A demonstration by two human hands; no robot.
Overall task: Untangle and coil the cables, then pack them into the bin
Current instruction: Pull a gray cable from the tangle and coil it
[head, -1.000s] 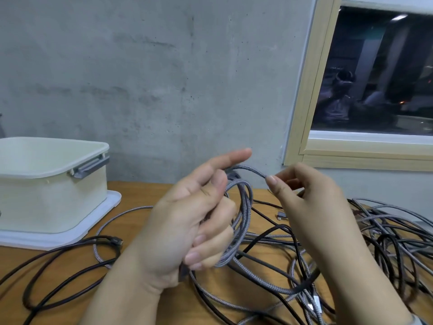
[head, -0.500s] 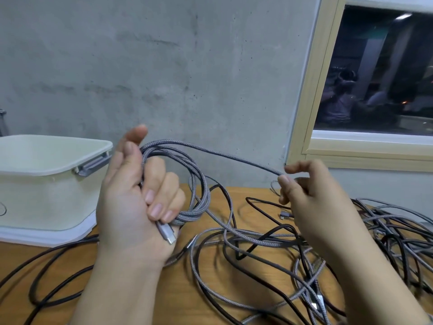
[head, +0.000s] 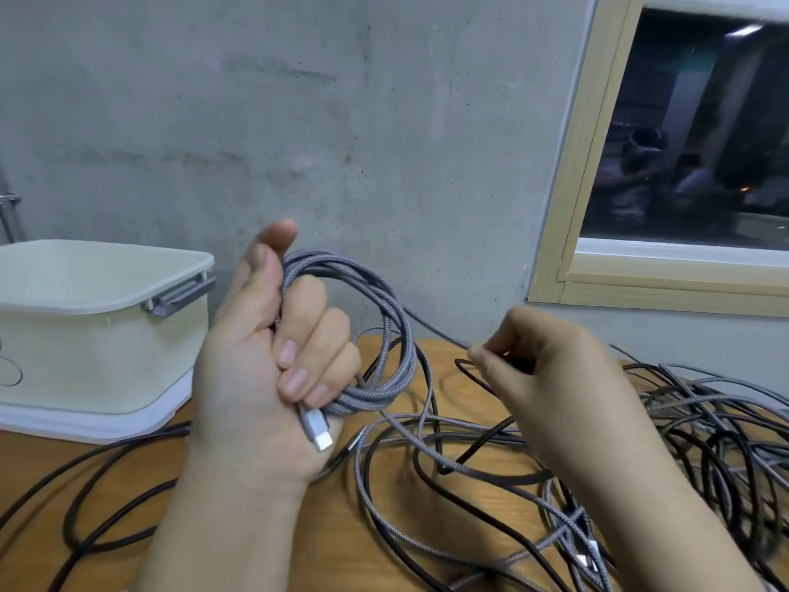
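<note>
Wooden table (head: 264,544): hands grip braided grey cable (head: 384,335).

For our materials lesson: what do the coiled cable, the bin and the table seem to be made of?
Coiled cable: grey braided fabric sheath, going by its woven pattern, with a shiny, metal-looking plug. Bin: cream, smooth and matte, probably plastic. Table: orange-brown wood or wood-look laminate; I cannot tell which.

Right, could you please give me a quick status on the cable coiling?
Left hand grips grey braided coil. Right hand pinches its free run. Bin waiting at left. Tangled cables still on table.
</note>
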